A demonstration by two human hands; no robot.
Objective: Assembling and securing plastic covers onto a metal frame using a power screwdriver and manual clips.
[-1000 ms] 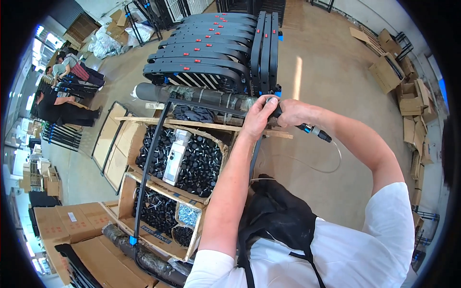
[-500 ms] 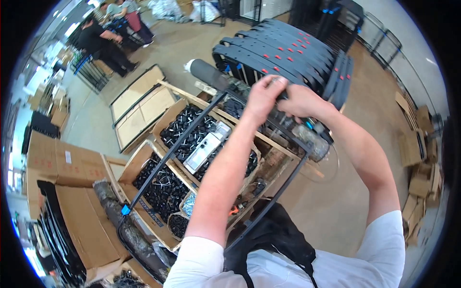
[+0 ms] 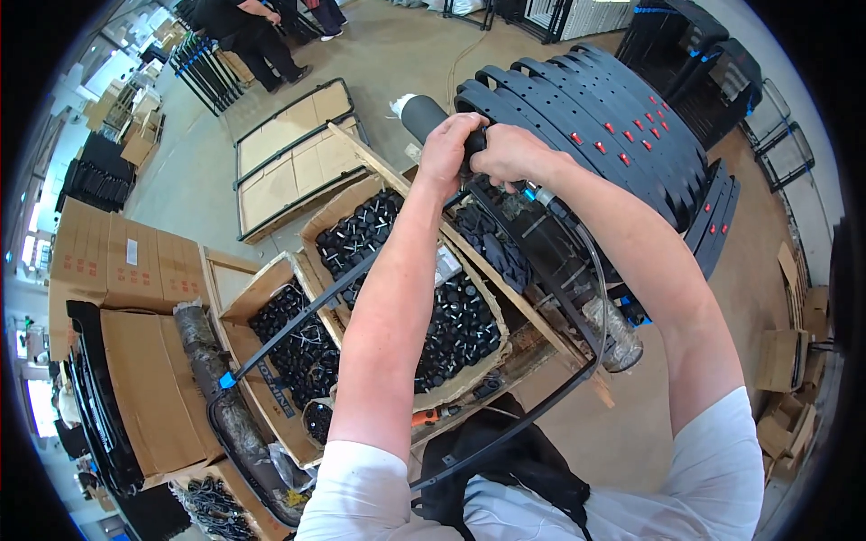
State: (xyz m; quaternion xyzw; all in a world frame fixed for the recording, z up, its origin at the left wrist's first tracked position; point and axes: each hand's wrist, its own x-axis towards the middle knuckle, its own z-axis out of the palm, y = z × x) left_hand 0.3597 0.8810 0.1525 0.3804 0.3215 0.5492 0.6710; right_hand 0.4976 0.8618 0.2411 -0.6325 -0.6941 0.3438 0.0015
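My right hand is closed round a black hand tool, seemingly an air tool, with a blue fitting and a hose trailing under my forearm. My left hand is wrapped against the tool's dark front end from the other side. Both hands are together over the far corner of a thin black metal frame. The frame lies across the work stand, with a blue piece at its left corner. My fingers hide the tool's tip and what it touches.
Cardboard bins of black knobs with bolts stand beneath the frame. A padded roller lies beyond my hands; a wrapped one lies left. Stacked dark panels with red parts stand far right. A co-worker is at the far left.
My hands and the tool have shifted from the frame's far side to its far corner. The view has moved too, and my left arm now covers most of the small grey box in the bin.
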